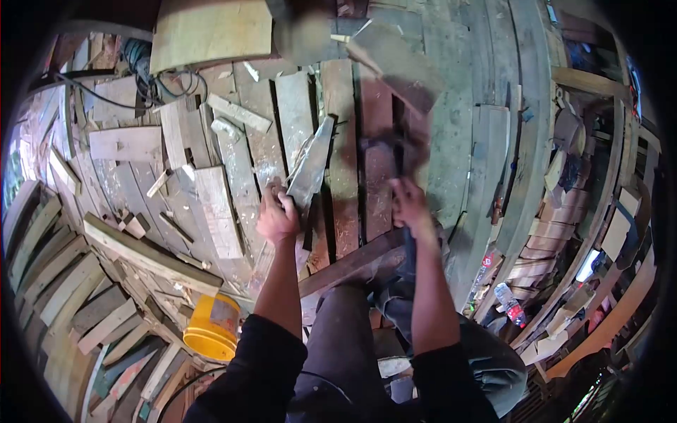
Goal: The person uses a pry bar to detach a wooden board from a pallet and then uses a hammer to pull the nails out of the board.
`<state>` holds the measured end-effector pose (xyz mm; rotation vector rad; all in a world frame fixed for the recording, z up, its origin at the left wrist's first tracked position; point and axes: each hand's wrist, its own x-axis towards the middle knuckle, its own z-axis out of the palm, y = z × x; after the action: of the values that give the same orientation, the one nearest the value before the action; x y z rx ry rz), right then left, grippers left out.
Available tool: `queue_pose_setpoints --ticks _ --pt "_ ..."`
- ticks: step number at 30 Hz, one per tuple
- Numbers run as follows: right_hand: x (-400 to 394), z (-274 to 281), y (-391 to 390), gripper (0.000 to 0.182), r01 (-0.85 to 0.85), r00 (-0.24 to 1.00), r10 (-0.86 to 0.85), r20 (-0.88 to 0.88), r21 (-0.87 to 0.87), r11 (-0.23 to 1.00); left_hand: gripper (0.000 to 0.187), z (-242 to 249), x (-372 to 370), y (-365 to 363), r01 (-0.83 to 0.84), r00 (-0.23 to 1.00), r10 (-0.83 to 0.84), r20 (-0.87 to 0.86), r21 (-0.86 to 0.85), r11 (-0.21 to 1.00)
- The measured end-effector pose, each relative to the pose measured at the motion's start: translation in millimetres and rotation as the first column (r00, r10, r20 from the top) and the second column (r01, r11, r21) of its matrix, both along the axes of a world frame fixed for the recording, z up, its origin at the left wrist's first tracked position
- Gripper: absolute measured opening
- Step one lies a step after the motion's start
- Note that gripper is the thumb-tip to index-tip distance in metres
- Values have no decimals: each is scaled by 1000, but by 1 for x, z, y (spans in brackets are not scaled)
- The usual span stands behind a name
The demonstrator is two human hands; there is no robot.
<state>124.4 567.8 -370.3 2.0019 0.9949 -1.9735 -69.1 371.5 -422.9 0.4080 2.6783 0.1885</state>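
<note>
My left hand [276,215] is closed around the lower end of a narrow pale piece of wood [315,158]. This piece tapers towards its top and has a splintered left edge. To the right, my right hand [409,204] grips the handle of a hammer-like tool [396,144], whose dark head is smeared by motion. The tool's head is above the hand in the view, apart from the wood piece and over reddish boards. A thick wooden beam [360,262] lies across in front of my knees, below both hands.
Loose boards and offcuts lie over the plank floor. A yellow bucket [214,328] stands at lower left, near a long curved-looking timber [151,254]. Cables [159,88] lie at upper left. A plastic bottle [509,303] and stacked wood are at right. A broad board [211,35] lies at the top.
</note>
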Motion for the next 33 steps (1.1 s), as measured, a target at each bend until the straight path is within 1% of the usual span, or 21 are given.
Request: queue_pose_setpoints --ticks 1,2,5,6,8,10,11,12,14,16,18,19,21,24,25,26,27,28,29,31,33 --pt "16 -6 3 30 47 999 -49 21 58 997 43 1 0 2 -12 1000 15 24 -105 994" --pt "20 -6 7 30 43 999 -45 23 64 997 43 0 -1 2 -16 999 19 26 -99 995" --pt "22 -9 6 29 490 854 -518 55 251 835 44 -5 -1 -2 -2 999 5 41 -60 998" --pt "15 -16 -2 29 487 856 -514 51 252 836 43 -7 0 -2 10 1000 -10 -5 -6 1000" --pt "-7 -26 -28 28 605 756 -654 7 373 703 43 -6 0 -1 28 999 -26 -45 45 999" --pt "-26 -26 -54 30 413 910 -412 -46 173 894 41 4 -1 5 -28 999 30 39 -57 998" --pt "-42 -10 -52 30 236 970 -231 -73 62 970 40 7 0 6 -17 1000 17 -8 -22 1000" --pt "-53 9 -46 31 41 992 -47 -121 -49 998 40 -1 -3 2 -93 995 94 18 -30 995" --pt "-39 19 -39 30 47 993 -53 -109 -54 997 40 1 -2 3 -77 997 79 -22 71 994" --pt "-19 23 -33 30 41 994 -48 -100 -68 997 40 3 -3 4 -80 997 80 -14 38 996" --pt "2 19 -26 30 254 967 -252 -38 83 964 40 6 -4 6 -87 996 87 -5 10 996" --pt "6 17 -23 30 251 968 -248 -38 83 964 42 8 -5 7 -80 996 80 34 -3 997" --pt "10 8 -18 30 527 840 -542 5 230 818 44 8 -5 6 -81 994 81 68 -13 997" --pt "-22 -2 -24 29 577 778 -621 93 286 765 44 3 -4 3 -54 998 54 19 -10 999" --pt "-42 4 -28 29 558 800 -587 120 207 803 44 3 -3 2 -50 999 50 0 17 999" --pt "-51 2 -34 29 560 799 -590 121 208 802 44 3 -2 2 -45 999 45 -16 45 998" --pt "-58 1 -39 31 359 933 -359 0 37 933 44 3 -3 3 -39 999 39 -13 45 998" --pt "-60 0 -40 33 106 979 -121 -162 -96 990 41 2 -6 3 -62 998 62 9 16 998" --pt "-54 5 -36 33 112 979 -127 -158 -100 989 39 3 -7 1 -86 996 86 31 -20 996" --pt "-34 13 -13 34 -107 991 105 -80 -14 994 41 1 -8 5 -84 996 85 14 -13 996" --pt "-7 6 -10 33 5 1000 -5 -29 -8 1000 43 2 -6 -1 -85 996 86 6 -82 993"
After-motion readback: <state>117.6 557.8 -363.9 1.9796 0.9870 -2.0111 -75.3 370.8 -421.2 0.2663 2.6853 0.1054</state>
